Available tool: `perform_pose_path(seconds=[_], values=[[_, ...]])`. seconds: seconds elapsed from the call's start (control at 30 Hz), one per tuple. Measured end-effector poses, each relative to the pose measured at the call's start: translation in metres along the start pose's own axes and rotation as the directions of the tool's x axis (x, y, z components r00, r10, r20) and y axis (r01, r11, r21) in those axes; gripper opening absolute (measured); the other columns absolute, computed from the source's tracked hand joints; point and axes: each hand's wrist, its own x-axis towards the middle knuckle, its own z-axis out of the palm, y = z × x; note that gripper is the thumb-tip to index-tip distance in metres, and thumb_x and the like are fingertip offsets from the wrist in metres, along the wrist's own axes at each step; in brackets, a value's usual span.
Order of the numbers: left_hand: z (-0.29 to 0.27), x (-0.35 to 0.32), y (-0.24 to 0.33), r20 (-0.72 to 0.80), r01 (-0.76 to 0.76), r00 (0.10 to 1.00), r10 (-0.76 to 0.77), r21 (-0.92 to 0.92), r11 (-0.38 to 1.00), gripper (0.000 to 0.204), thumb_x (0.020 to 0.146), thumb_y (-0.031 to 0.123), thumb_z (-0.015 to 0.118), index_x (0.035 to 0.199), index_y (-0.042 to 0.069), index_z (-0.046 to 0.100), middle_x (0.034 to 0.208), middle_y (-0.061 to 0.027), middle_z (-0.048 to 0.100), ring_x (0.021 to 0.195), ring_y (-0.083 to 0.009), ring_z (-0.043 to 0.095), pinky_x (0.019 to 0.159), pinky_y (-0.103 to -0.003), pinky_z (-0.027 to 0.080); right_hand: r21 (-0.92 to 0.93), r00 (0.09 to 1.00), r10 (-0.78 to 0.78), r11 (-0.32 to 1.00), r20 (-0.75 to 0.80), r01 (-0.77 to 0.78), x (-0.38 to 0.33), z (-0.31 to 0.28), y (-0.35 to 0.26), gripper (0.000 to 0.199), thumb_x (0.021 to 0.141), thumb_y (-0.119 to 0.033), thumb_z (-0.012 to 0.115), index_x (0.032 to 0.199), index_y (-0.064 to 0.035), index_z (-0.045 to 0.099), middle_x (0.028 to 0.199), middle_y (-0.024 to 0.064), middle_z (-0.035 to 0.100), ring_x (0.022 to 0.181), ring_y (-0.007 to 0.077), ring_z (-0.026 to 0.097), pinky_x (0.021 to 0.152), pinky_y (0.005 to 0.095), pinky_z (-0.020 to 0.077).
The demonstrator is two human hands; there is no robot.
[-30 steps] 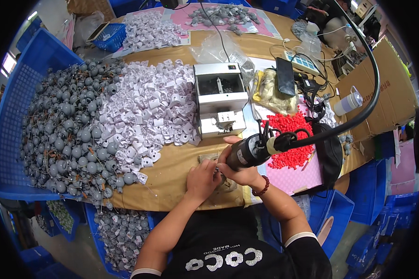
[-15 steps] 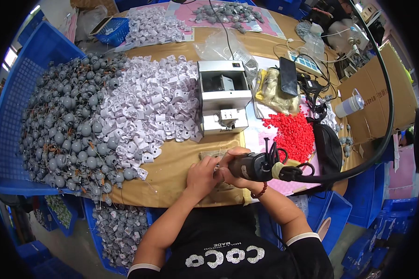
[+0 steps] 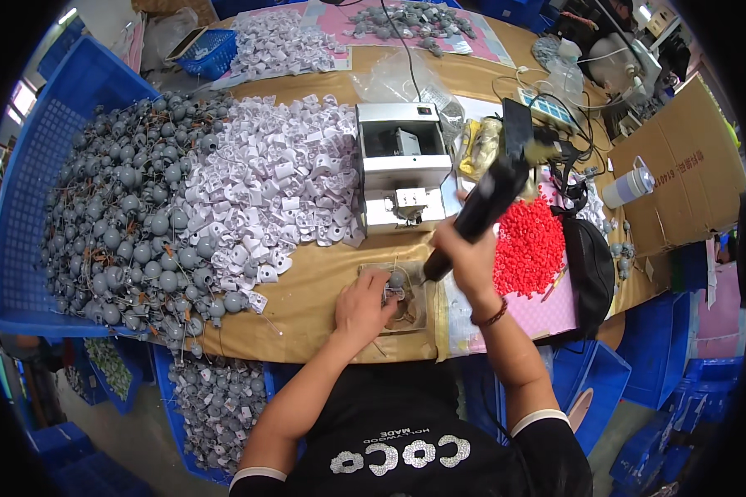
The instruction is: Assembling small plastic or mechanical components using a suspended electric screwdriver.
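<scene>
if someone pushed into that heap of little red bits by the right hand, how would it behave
The red pieces would probably scatter rather than slide together, being loose and separate. Each looks small, so likely light. Some might skid easily across the smooth pink sheet.

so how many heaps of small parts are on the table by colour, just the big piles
grey round parts pile: 1
white parts pile: 1
red parts pile: 1
total: 3 near piles; smaller white and grey lots lie at the far edge, not counted
</scene>
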Motion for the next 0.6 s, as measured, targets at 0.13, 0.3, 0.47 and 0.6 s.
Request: perform_pose_path(seconds=[0.13, 0.3, 0.47, 0.6], values=[[0.000, -0.002, 0.002, -0.011, -0.040, 0.999, 0.040, -0.020, 0.999, 0.035, 0.086, 0.020, 0.078, 0.119, 0.011, 0.068, 0.117, -0.0045, 0.068, 0.098, -0.0308, 0.068, 0.081, -0.045, 0.052, 0.038, 0.955, 0.281, 0.960, -0.093, -0.279, 0.035, -0.042, 0.063, 0.056, 0.093, -0.002, 0.071, 0.143, 0.0061, 0.048, 0.093, 0.0066, 0.067, 0.078, 0.0157, 0.068, 0.075, 0.0315, 0.0550], [0.000, -0.007, 0.004, -0.060, -0.109, 0.992, 0.109, 0.002, 0.994, 0.033, 0.086, 0.018, 0.079, 0.117, 0.010, 0.071, 0.114, -0.0061, 0.073, 0.099, -0.0297, 0.069, 0.082, -0.043, 0.052, -0.376, 0.992, -0.049, 0.927, -0.119, 0.001, 0.008, -0.048, 0.112, 0.047, 0.091, 0.000, 0.069, 0.136, 0.0008, 0.056, 0.112, 0.0145, 0.069, 0.104, 0.0268, 0.065, 0.094, 0.0377, 0.0508], [0.000, -0.013, 0.003, -0.082, -0.154, 0.984, 0.160, 0.072, 0.985, 0.035, 0.087, 0.016, 0.078, 0.120, 0.012, 0.070, 0.116, -0.0027, 0.072, 0.096, -0.0256, 0.069, 0.080, -0.040, 0.052, -0.374, 0.957, 0.101, 0.927, 0.271, 0.009, -0.045, -0.008, 0.057, 0.026, 0.092, -0.015, 0.077, 0.112, 0.0006, 0.073, 0.088, 0.0105, 0.068, 0.077, 0.0200, 0.066, 0.069, 0.0322, 0.0527], [0.001, -0.010, 0.003, -0.095, -0.190, 0.976, 0.198, 0.085, 0.978, 0.037, 0.088, 0.016, 0.077, 0.124, 0.013, 0.068, 0.115, -0.0012, 0.071, 0.097, -0.0236, 0.069, 0.079, -0.039, 0.052, -0.204, 0.887, 0.343, 0.935, 0.310, -0.290, -0.049, 0.002, 0.080, 0.026, 0.098, -0.020, 0.075, 0.107, 0.0038, 0.072, 0.075, 0.0033, 0.067, 0.066, 0.0100, 0.060, 0.062, 0.0284, 0.0501]])
